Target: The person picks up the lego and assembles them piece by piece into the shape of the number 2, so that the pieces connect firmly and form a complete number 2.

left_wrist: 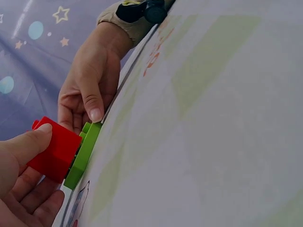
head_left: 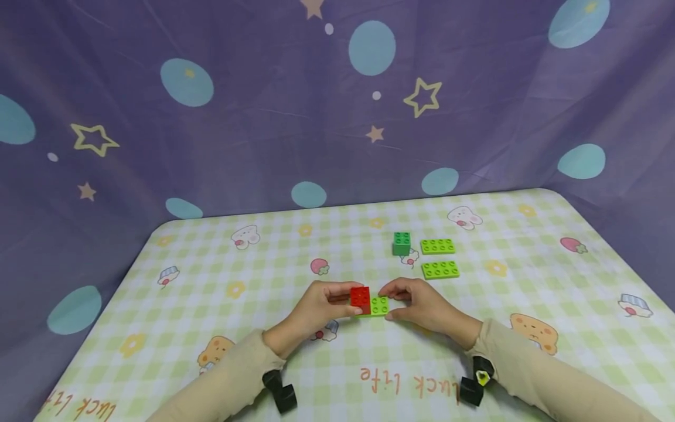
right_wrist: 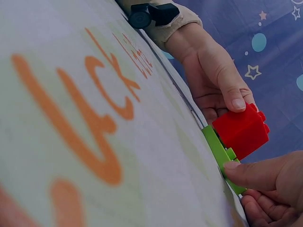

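My left hand [head_left: 323, 305] pinches a red building block [head_left: 360, 299] between thumb and fingers. The block sits over the left half of a light green flat building block [head_left: 379, 306]; in the left wrist view the red block [left_wrist: 56, 150] looks slightly tilted, with a narrow gap above the green piece [left_wrist: 84, 155]. At the green piece's right end my right hand [head_left: 422, 305] grips it by its edges, thumb on the near side, as the right wrist view shows with the thumb on the green piece [right_wrist: 216, 146]. The studs on its right half are exposed.
Behind my right hand, a darker green block [head_left: 402, 244] stands beside two light green flat blocks [head_left: 437, 247], one nearer than the other. A checked, patterned cloth [head_left: 274, 258] covers the table. A purple curtain [head_left: 263, 146] hangs along the far edge.
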Demonstrator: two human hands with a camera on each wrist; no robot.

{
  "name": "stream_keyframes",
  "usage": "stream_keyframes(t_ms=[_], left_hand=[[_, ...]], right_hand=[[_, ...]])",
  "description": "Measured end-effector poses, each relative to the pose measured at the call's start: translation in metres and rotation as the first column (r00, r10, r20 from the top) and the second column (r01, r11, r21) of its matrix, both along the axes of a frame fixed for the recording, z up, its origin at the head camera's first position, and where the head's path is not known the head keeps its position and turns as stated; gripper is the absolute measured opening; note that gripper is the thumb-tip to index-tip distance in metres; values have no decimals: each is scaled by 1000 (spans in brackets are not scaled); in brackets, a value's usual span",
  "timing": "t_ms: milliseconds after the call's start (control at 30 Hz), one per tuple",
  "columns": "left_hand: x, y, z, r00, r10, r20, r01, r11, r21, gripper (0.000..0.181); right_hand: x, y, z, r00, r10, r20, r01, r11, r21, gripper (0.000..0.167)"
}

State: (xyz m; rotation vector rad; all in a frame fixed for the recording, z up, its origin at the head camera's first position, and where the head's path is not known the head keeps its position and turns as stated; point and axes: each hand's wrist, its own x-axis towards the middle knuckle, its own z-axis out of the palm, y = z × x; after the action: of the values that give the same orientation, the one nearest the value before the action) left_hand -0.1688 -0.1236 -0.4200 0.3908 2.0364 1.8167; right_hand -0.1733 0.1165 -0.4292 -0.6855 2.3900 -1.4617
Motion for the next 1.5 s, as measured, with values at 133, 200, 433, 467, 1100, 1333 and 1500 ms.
stream_keyframes(t_ms=[133, 200, 433, 467, 1100, 1333, 1500], left_hand=[[-1, 1, 2, 999, -11, -42, 10, 999, -41, 41], [-1, 1, 2, 998, -11, -63, 7, 998, -55, 40], [-2, -1, 1, 1000, 1, -26, -2, 999, -38, 42], [-2, -1, 0, 1000, 1, -19, -1, 999, -34, 42], [-3, -1, -4, 996, 14, 86, -16, 1000, 25, 47], [-3, -3, -4, 995, 1, 104, -4, 1000, 24, 49], [-3, -5, -5, 996, 2, 87, -2, 1000, 6, 48]], right_hand=[[0, 0, 1, 1000, -4, 1, 4, 1000, 5, 30], [0, 0, 2, 1000, 1, 3, -1, 1000, 1, 31], [0, -1, 4, 1000, 8, 13, -8, 1000, -16, 31], [0, -1, 4, 1000, 8, 13, -8, 1000, -16, 31], [0, 0, 2, 1000, -2, 20, 2, 1000, -9, 30], [0, 0, 1, 1000, 2, 22, -2, 1000, -13, 31], [-1, 0, -1, 1000, 9, 21, -8, 1000, -21, 31]])
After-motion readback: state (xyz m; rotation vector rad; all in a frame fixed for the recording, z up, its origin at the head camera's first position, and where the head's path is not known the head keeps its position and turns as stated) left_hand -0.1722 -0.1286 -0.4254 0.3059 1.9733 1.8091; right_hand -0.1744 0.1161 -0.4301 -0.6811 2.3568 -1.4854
